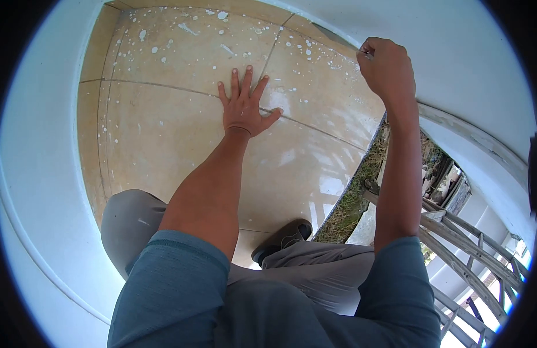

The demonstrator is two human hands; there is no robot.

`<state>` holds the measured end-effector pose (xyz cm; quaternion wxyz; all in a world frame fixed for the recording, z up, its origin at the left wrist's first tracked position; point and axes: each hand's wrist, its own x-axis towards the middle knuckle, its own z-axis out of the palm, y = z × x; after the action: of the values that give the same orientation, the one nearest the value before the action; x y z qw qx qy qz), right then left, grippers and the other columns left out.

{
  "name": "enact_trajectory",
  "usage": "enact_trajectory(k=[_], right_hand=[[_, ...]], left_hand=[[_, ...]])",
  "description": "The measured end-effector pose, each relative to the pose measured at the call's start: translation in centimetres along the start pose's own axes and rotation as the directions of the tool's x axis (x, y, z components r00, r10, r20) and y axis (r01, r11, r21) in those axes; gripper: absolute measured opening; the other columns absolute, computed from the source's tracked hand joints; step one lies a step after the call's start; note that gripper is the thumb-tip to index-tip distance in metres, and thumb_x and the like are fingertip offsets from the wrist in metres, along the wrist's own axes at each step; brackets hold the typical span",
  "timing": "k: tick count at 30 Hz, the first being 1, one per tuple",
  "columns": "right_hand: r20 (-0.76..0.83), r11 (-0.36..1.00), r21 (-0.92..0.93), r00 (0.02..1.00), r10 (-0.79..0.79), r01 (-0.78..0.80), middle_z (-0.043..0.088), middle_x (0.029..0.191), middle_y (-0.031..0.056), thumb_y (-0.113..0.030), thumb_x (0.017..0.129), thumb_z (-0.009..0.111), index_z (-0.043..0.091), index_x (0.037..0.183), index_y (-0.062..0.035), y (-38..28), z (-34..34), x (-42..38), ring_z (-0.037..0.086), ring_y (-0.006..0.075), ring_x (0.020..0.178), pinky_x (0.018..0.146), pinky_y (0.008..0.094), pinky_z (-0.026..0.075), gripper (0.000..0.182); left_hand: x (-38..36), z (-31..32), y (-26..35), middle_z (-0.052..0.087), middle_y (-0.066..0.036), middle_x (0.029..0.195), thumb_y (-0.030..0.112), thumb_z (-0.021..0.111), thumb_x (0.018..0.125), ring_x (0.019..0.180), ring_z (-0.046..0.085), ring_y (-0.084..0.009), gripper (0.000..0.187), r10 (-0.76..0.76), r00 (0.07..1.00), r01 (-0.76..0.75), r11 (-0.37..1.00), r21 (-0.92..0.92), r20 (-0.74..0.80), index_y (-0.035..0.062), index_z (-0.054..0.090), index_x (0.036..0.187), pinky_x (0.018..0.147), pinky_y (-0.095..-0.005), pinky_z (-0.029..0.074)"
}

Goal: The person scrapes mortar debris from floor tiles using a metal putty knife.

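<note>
My left hand (243, 110) lies flat on the beige tiled floor (175, 127), palm down with its fingers spread. White paint spots (222, 15) and splashes dot the tiles, mostly along the far and left sides. My right hand (387, 68) is closed beside the white wall (454, 46), at the right end of the tile skirting. From its fingers a flat grey blade, seemingly a scraper (336, 37), reaches left along the top of the skirting. Its handle is hidden inside the fist.
My bent knee (132, 223) and dark shoe (283, 240) are on the floor close to me. Past the tile edge at right lies a strip of grass (346, 211). A ladder (465, 249) stands at lower right. White walls (42, 174) rise on both sides.
</note>
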<state>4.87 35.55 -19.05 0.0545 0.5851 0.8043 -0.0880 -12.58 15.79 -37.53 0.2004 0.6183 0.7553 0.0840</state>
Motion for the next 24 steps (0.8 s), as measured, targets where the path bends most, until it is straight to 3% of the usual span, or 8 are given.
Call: enact_trajectory(k=[3, 7, 10, 13, 14, 20, 24], right_hand=[[0.019, 0.99, -0.139, 0.999, 0.033, -0.03, 0.073, 0.09, 0.0171, -0.015, 0.086, 0.062, 0.074, 0.09, -0.0086, -0.7, 1.5, 0.5, 0.071, 0.0369, 0.085, 0.078, 0.0469, 0.058, 0.014], [0.071, 0.998, 0.021, 0.996, 0.062, -0.063, 0.073, 0.092, 0.0178, -0.014, 0.087, 0.061, 0.074, 0.091, -0.0088, -1.1, 0.5, 0.4, 0.071, 0.0397, 0.088, 0.079, 0.0477, 0.058, 0.015], [0.049, 0.993, -0.12, 0.999, 0.016, -0.01, 0.073, 0.09, 0.0165, -0.015, 0.086, 0.062, 0.074, 0.089, -0.0085, -2.0, 2.8, 1.4, 0.071, 0.0372, 0.087, 0.078, 0.0456, 0.059, 0.014], [0.023, 0.998, 0.004, 0.998, 0.057, -0.057, 0.073, 0.087, 0.0156, -0.015, 0.085, 0.063, 0.074, 0.088, -0.0085, -3.2, -0.2, 0.4, 0.071, 0.0362, 0.085, 0.077, 0.0445, 0.059, 0.013], [-0.026, 0.999, 0.032, 0.999, -0.026, 0.027, 0.073, 0.086, 0.0158, -0.015, 0.085, 0.063, 0.074, 0.089, -0.0085, -2.5, 0.1, 0.2, 0.071, 0.0368, 0.083, 0.076, 0.0451, 0.058, 0.013], [-0.061, 0.996, 0.08, 0.997, -0.04, 0.045, 0.072, 0.088, 0.0183, -0.016, 0.086, 0.062, 0.074, 0.089, -0.0081, -2.9, -2.2, -1.1, 0.071, 0.0391, 0.084, 0.075, 0.0463, 0.058, 0.014], [0.031, 0.996, -0.08, 0.999, -0.024, 0.027, 0.072, 0.085, 0.0167, -0.013, 0.085, 0.061, 0.073, 0.087, -0.0077, -3.4, 0.7, 1.3, 0.071, 0.0366, 0.082, 0.075, 0.046, 0.058, 0.013]], left_hand=[[0.1, -0.1, 0.2, 0.018, -0.01, 0.166, 0.066, 0.067, 0.077, 0.154, 0.009, -0.0379, 0.086, -0.014, 1.0, 0.013, 1.0, 0.021, 0.017, 0.0308, 0.041, 0.151, 0.119, -0.0653, 0.003], [-0.2, 0.2, -0.5, 0.018, -0.01, 0.166, 0.066, 0.067, 0.077, 0.154, 0.008, -0.0379, 0.087, -0.016, 1.0, 0.016, 1.0, 0.013, 0.007, 0.0301, 0.04, 0.151, 0.119, -0.0658, 0.003], [0.4, 0.1, 0.4, 0.017, -0.01, 0.167, 0.067, 0.066, 0.077, 0.154, 0.008, -0.038, 0.087, 0.009, 1.0, -0.009, 1.0, 0.006, 0.024, 0.0303, 0.04, 0.152, 0.119, -0.0663, 0.003], [-0.1, 0.0, -0.4, 0.016, -0.009, 0.167, 0.067, 0.066, 0.077, 0.154, 0.007, -0.038, 0.087, -0.029, 0.999, 0.029, 1.0, 0.008, 0.028, 0.0306, 0.04, 0.152, 0.119, -0.0664, 0.002], [-0.1, 0.2, -0.2, 0.016, -0.009, 0.167, 0.067, 0.066, 0.077, 0.154, 0.008, -0.038, 0.087, -0.022, 1.0, 0.022, 1.0, 0.002, 0.018, 0.0307, 0.04, 0.152, 0.119, -0.0664, 0.002], [0.2, 0.0, -0.4, 0.016, -0.008, 0.167, 0.068, 0.066, 0.077, 0.154, 0.008, -0.0379, 0.088, -0.023, 0.999, 0.023, 1.0, 0.019, 0.039, 0.0309, 0.04, 0.152, 0.119, -0.066, 0.002], [0.1, 0.0, 0.1, 0.016, -0.009, 0.167, 0.068, 0.065, 0.077, 0.154, 0.008, -0.0378, 0.088, -0.011, 1.0, 0.011, 1.0, 0.015, 0.021, 0.0301, 0.04, 0.152, 0.119, -0.0659, 0.002]])
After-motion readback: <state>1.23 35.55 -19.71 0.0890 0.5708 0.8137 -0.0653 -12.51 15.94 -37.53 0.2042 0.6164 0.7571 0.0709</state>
